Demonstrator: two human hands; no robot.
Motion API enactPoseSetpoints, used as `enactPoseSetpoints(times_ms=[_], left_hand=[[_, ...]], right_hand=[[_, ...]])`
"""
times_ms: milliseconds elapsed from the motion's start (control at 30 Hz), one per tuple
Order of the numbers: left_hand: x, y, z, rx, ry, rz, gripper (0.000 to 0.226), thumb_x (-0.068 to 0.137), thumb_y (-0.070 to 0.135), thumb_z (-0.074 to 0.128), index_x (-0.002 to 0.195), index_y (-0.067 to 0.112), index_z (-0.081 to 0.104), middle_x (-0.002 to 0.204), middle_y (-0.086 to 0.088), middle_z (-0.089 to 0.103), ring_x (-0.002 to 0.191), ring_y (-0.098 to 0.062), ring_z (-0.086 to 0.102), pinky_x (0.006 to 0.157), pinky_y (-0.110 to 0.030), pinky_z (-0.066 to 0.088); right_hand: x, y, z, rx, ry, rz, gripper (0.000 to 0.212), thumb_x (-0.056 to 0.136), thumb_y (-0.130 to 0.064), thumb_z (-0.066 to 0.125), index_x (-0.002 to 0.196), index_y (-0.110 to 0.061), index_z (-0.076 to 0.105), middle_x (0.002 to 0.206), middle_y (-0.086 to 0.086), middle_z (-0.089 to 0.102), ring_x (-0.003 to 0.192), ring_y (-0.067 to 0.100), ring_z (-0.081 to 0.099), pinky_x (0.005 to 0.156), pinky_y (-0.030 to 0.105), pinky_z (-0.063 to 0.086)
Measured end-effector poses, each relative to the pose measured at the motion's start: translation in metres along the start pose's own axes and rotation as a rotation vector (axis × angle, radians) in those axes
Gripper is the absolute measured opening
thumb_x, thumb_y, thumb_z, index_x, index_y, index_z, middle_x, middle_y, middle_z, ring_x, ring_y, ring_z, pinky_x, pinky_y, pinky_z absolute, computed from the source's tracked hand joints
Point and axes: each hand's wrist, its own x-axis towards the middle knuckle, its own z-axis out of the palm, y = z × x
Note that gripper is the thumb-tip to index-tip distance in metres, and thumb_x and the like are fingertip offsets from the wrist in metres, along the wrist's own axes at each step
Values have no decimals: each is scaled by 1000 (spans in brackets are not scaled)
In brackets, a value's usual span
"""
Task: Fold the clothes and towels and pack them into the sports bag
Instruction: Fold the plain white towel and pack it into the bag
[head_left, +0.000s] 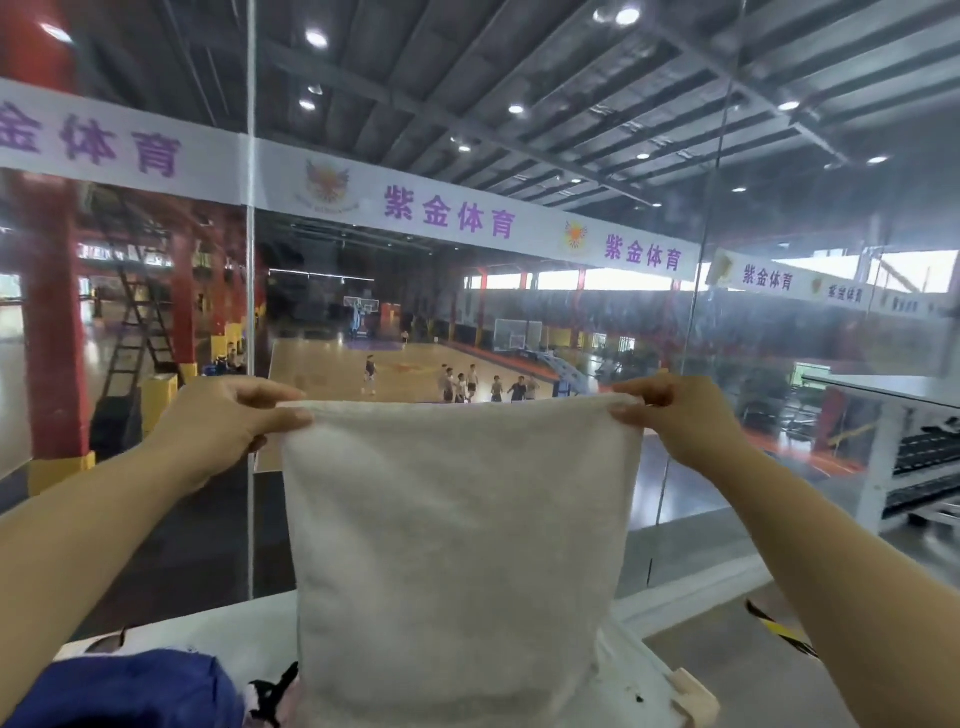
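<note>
A white towel (457, 530) hangs straight down in front of me, held up by its two top corners. My left hand (228, 421) pinches the top left corner and my right hand (675, 410) pinches the top right corner, both at chest height with arms stretched forward. The towel's lower edge drops out of the frame at the bottom. A blue garment (130, 691) lies bunched at the bottom left, with a bit of black and pink fabric (270, 693) beside it. No sports bag is in view.
A white table (644, 670) lies under the towel, its far right corner showing. Just beyond stands a glass wall (519, 312) overlooking a basketball hall with people on the court. Black-and-yellow tape (779, 629) marks the floor at the right.
</note>
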Motion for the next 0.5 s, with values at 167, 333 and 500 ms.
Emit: enactPoseSetpoints(times_ms=[167, 333, 500], left_hand=[[-4, 24, -15, 235, 29, 221, 6, 78, 29, 72, 82, 30, 67, 75, 17, 61, 63, -4, 54, 53, -18, 35], [-7, 25, -33, 300, -2, 365, 17, 83, 29, 64, 73, 42, 61, 82, 18, 61, 75, -3, 54, 63, -17, 38], [-3, 25, -36, 363, -53, 430, 12, 85, 29, 60, 75, 34, 63, 85, 8, 57, 78, -8, 52, 66, -19, 39]], right_hand=[[-10, -14, -20, -74, 18, -82, 12, 81, -19, 72, 93, -15, 74, 76, -8, 67, 72, 10, 60, 64, 18, 42], [-28, -21, -38, -18, 64, -135, 5, 82, -21, 71, 78, -24, 68, 74, -7, 64, 68, 13, 56, 63, 20, 42], [-29, -19, -44, 50, 115, -133, 11, 82, -20, 70, 74, -24, 65, 50, -12, 57, 48, 3, 51, 52, 17, 40]])
